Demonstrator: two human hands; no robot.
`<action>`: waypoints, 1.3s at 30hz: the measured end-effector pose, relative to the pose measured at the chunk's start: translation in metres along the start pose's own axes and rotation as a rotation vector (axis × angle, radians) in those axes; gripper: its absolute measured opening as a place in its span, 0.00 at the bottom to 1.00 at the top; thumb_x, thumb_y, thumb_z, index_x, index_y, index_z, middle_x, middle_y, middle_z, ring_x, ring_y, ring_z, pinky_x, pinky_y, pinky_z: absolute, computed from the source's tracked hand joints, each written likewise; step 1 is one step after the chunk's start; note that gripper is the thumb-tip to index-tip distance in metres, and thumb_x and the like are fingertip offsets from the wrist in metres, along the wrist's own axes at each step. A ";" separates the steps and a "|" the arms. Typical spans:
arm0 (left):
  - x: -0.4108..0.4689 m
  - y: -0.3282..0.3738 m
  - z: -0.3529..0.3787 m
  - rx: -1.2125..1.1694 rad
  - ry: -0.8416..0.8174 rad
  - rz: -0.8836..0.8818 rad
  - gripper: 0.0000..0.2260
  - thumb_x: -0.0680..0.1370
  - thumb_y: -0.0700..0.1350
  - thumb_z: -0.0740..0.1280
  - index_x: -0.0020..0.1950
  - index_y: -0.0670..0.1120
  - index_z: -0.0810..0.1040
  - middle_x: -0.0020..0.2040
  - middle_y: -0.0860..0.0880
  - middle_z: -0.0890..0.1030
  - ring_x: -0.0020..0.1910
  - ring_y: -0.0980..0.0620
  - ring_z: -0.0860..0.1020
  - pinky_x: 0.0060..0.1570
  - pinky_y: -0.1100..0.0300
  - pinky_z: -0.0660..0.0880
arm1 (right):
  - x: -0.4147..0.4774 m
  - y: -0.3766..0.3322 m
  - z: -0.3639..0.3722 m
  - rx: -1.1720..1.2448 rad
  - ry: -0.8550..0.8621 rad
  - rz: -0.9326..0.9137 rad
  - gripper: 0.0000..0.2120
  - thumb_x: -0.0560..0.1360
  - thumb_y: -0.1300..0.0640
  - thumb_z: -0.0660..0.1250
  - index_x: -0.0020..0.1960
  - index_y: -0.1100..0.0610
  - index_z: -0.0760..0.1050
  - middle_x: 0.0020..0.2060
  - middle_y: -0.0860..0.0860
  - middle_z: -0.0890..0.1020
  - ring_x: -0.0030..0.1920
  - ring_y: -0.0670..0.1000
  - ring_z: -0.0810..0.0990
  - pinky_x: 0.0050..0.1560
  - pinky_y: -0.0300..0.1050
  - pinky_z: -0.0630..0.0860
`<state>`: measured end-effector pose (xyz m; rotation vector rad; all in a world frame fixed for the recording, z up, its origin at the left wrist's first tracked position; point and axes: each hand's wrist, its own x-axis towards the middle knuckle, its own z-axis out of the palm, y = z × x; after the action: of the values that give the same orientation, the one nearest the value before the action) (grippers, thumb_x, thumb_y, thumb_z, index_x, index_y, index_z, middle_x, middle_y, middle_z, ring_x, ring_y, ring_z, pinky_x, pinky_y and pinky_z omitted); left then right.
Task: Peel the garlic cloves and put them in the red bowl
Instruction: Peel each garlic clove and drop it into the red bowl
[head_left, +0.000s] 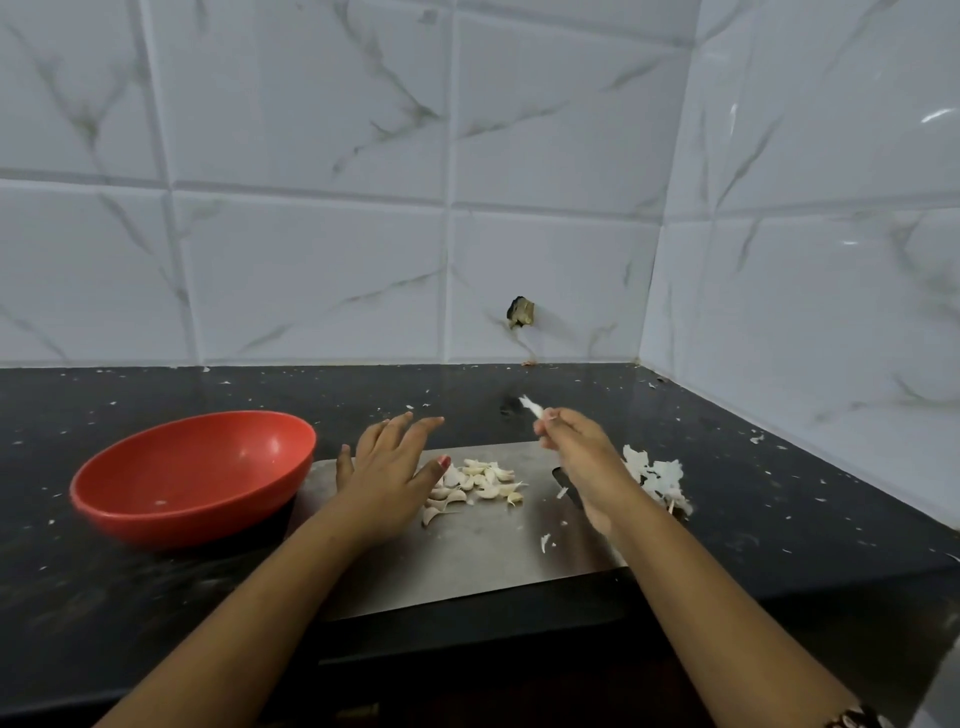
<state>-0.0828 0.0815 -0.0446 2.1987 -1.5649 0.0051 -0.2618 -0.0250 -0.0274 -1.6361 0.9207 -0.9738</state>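
A red bowl (193, 475) stands on the black counter at the left, holding only a scrap or two. Several unpeeled garlic cloves (475, 483) lie in a loose heap on a steel board (467, 551). My left hand (387, 475) hovers with spread, straight fingers just left of the heap, holding nothing. My right hand (574, 452) is raised over the board's right side and pinches a white piece of garlic skin (531, 406) between its fingertips.
A pile of white garlic skins (655, 475) lies right of the board. A dark knife handle (567, 486) shows partly under my right wrist. Skin flakes dot the black counter (156, 597). Tiled walls close off the back and right.
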 end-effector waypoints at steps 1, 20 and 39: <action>0.001 0.000 -0.001 0.010 -0.008 0.002 0.22 0.82 0.58 0.50 0.76 0.61 0.52 0.79 0.53 0.49 0.78 0.48 0.44 0.72 0.38 0.42 | 0.001 0.003 0.004 0.060 -0.055 0.033 0.13 0.83 0.52 0.57 0.43 0.53 0.75 0.49 0.51 0.77 0.52 0.50 0.75 0.57 0.48 0.74; 0.006 -0.006 0.000 0.191 0.458 0.490 0.09 0.76 0.51 0.63 0.49 0.49 0.79 0.45 0.52 0.81 0.44 0.48 0.79 0.38 0.54 0.74 | -0.007 -0.011 0.041 -0.220 -0.279 -0.388 0.11 0.80 0.55 0.64 0.40 0.56 0.78 0.33 0.46 0.81 0.30 0.41 0.76 0.32 0.31 0.70; -0.006 0.005 -0.004 -0.487 0.202 0.482 0.10 0.79 0.51 0.58 0.38 0.52 0.73 0.30 0.59 0.72 0.33 0.61 0.71 0.35 0.70 0.65 | -0.021 -0.002 0.040 -0.066 -0.191 -0.574 0.10 0.79 0.63 0.64 0.40 0.56 0.78 0.31 0.43 0.79 0.29 0.42 0.74 0.34 0.34 0.72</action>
<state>-0.0886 0.0867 -0.0408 1.3804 -1.7212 -0.0072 -0.2336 0.0091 -0.0365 -2.0633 0.3552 -1.1445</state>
